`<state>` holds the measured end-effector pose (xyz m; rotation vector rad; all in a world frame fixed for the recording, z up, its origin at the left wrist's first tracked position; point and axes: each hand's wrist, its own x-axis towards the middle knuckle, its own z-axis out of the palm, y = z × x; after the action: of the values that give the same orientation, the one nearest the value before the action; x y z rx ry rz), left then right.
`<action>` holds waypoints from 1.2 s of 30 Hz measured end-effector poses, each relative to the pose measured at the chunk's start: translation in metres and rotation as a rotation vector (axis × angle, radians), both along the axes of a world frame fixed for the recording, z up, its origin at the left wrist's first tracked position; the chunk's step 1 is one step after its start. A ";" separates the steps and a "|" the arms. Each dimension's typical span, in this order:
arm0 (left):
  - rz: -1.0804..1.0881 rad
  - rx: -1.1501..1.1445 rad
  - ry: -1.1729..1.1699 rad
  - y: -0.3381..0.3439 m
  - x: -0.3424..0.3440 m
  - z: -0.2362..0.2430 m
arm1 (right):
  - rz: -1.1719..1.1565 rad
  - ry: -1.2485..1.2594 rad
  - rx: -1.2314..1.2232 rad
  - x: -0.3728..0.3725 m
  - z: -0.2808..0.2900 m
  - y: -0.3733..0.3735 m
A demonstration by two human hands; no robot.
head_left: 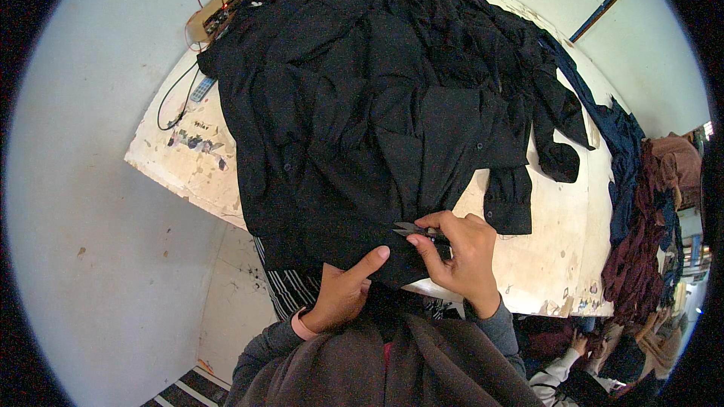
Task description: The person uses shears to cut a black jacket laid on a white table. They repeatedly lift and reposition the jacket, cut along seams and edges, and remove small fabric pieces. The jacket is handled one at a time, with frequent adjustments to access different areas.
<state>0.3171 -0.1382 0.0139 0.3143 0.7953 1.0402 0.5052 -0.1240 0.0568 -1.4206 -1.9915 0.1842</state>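
Note:
A pile of black garments (347, 105) with buttons and cuffs covers most of the pale worktable (188, 166). My left hand (343, 294) grips the lower edge of the black cloth nearest me, thumb on top, fingers hidden underneath. My right hand (460, 252), just right of it, holds small dark thread snippers (407, 229) between thumb and fingers, the blades pointing left over the cloth. Striped fabric (280, 267) shows below the black cloth at the near edge.
A small box with wires (207, 22) and a remote (202, 89) lie at the table's left. Navy (622, 181) and maroon garments (633, 271) hang over the right side. Another person's hand (578, 345) shows at lower right. A pale wall (75, 181) stands left.

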 end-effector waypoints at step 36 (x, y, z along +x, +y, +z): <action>-0.135 -0.081 0.060 -0.008 -0.014 -0.021 | 0.046 0.167 -0.143 -0.005 -0.019 0.012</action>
<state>0.3033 -0.1462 -0.0070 0.3271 0.8564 0.8734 0.4999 -0.1119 0.0381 -1.3996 -1.9059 0.4587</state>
